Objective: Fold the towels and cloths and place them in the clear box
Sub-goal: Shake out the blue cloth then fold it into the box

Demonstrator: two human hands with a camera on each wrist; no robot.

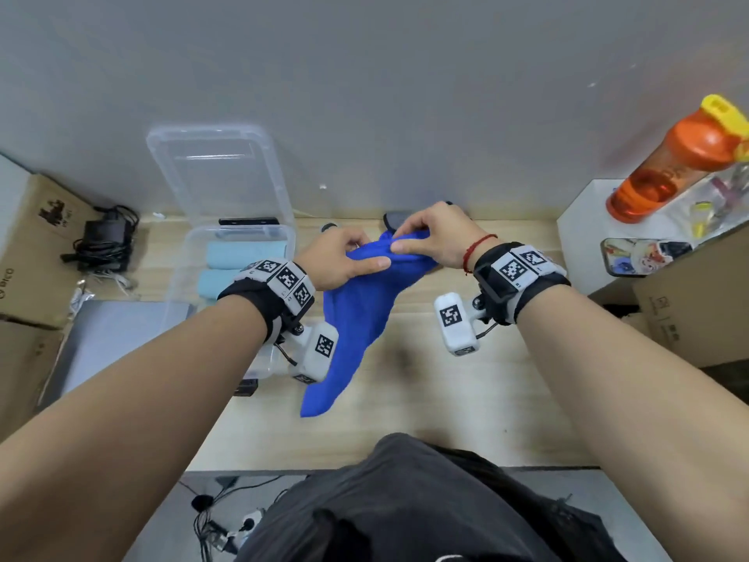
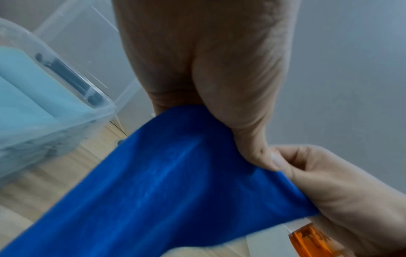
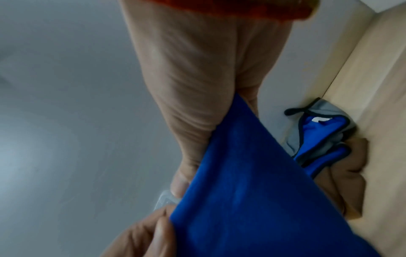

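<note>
A bright blue cloth (image 1: 356, 314) hangs above the wooden table, its lower end draped toward me. My left hand (image 1: 344, 259) pinches its upper edge from the left, thumb on top of the blue cloth (image 2: 171, 182). My right hand (image 1: 429, 233) pinches the same edge right beside it, and the two hands almost touch. The clear box (image 1: 184, 273) stands open at the left with pale blue folded towels (image 1: 243, 253) inside. In the right wrist view the blue cloth (image 3: 252, 191) covers most of the frame, and a blue-and-grey cloth (image 3: 320, 137) with a tan cloth (image 3: 347, 182) lies behind it by the wall.
The box's clear lid (image 1: 219, 172) leans on the wall behind it. Cardboard boxes (image 1: 28, 253) and a black charger (image 1: 105, 237) sit far left, a grey laptop (image 1: 117, 338) front left. At the right, an orange bottle (image 1: 681, 160) stands on a white shelf (image 1: 583, 221).
</note>
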